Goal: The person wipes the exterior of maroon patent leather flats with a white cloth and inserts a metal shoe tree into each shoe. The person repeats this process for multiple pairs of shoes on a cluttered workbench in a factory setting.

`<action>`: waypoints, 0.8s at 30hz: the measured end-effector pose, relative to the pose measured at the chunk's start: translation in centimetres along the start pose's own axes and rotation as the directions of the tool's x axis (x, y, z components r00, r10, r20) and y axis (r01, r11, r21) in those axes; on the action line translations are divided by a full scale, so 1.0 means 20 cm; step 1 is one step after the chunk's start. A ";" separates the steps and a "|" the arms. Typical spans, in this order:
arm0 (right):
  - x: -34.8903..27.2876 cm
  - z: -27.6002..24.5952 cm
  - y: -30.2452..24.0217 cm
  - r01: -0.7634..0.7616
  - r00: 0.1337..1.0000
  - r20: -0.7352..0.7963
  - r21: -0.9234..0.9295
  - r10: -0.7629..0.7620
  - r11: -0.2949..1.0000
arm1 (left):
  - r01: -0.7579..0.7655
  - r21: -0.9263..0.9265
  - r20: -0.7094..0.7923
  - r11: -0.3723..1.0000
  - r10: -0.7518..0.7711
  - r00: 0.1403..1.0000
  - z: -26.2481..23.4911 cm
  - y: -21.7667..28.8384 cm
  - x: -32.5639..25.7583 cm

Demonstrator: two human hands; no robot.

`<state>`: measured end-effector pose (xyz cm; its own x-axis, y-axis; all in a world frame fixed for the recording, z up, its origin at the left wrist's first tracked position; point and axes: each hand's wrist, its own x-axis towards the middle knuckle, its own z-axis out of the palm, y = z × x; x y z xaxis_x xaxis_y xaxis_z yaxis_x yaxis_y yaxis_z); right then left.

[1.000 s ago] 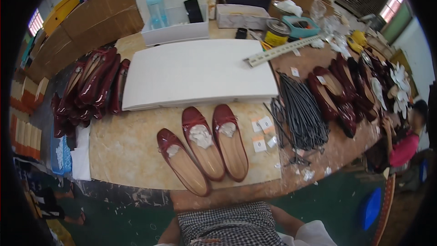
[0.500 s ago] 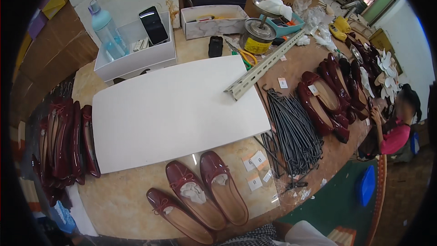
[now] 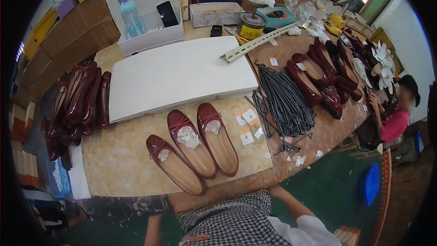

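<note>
At the front of the table lie three dark red patent ballet flats with bows: the left flat (image 3: 182,173), the middle flat (image 3: 200,157) and the right flat (image 3: 223,152). White crumpled paper fills their toes. Neither of my hands touches them. My left forearm shows at the lower edge beside a black-and-white checked apron (image 3: 227,218). On the apron's other side, my right forearm runs up to the table's front edge. Both hands are hidden, so what they hold cannot be seen. A large white board stack (image 3: 182,77) lies behind the flats.
More dark red flats (image 3: 77,95) stand at the left, others (image 3: 318,73) at the right. Dark metal hooks (image 3: 287,100) are heaped beside small tags (image 3: 246,136). A slotted metal bar (image 3: 259,43) lies across the board's corner. A person (image 3: 396,118) works at far right.
The view has shifted, so the table sits higher and the apron and both my forearms now show. The three flats keep their places on the table.
</note>
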<state>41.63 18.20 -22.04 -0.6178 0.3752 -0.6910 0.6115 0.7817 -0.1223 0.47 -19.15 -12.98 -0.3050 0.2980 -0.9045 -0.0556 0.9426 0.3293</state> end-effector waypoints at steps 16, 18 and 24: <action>0.04 -1.65 -0.22 -0.076 0.540 -0.834 0.086 0.113 0.993 | -0.605 0.086 -0.615 0.791 0.520 0.593 -0.12 0.96 -0.42; -0.02 -1.71 -0.16 0.115 0.523 -0.844 0.210 0.121 0.971 | -0.747 -0.067 -0.659 0.662 0.533 0.531 -0.08 0.83 -0.32; -0.02 -1.74 -0.03 0.372 0.718 -0.606 0.750 0.343 0.546 | -0.153 -0.971 -0.236 -0.183 0.644 0.727 -0.06 0.95 -0.47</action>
<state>24.39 34.97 3.12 -0.5335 0.8390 -0.1066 0.4752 0.1931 -0.8584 1.11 -4.26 2.13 -0.4821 0.7885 -0.3820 -0.8664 -0.3642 0.3417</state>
